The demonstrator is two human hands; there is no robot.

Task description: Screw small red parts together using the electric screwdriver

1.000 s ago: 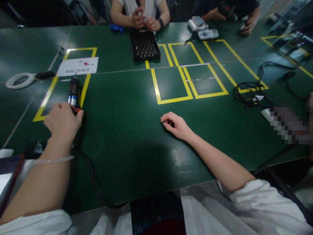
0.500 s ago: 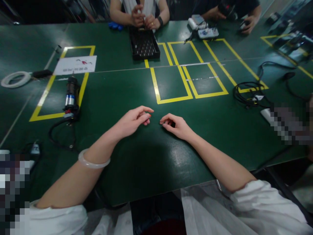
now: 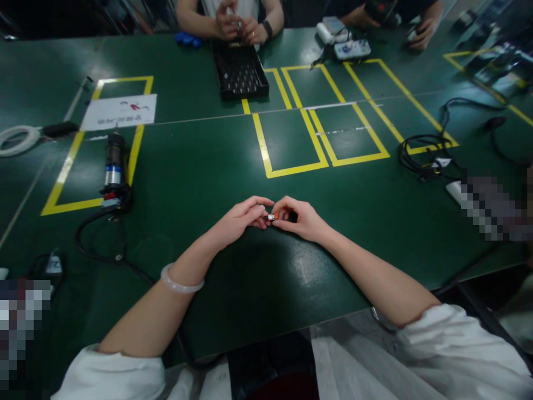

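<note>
Near the middle of the green table (image 3: 233, 300), my left hand (image 3: 245, 219) and my right hand (image 3: 297, 216) meet at the fingertips. Between them is a small white and orange part (image 3: 272, 216), too small to name. Both hands have their fingers closed on this part, the left from one side and the right from the other. A pale bracelet (image 3: 181, 280) sits on my left wrist.
At the left lie a black and silver cylindrical tool (image 3: 114, 166) with a cable, a white sheet (image 3: 120, 111) and a white coil (image 3: 19, 139). Across stands a black tray (image 3: 241, 72) before a person's hands (image 3: 239, 25). Black cables (image 3: 425, 158) lie right.
My left hand has moved right and now meets my right hand. The small white and orange part shows between the fingertips. The view has shifted slightly.
</note>
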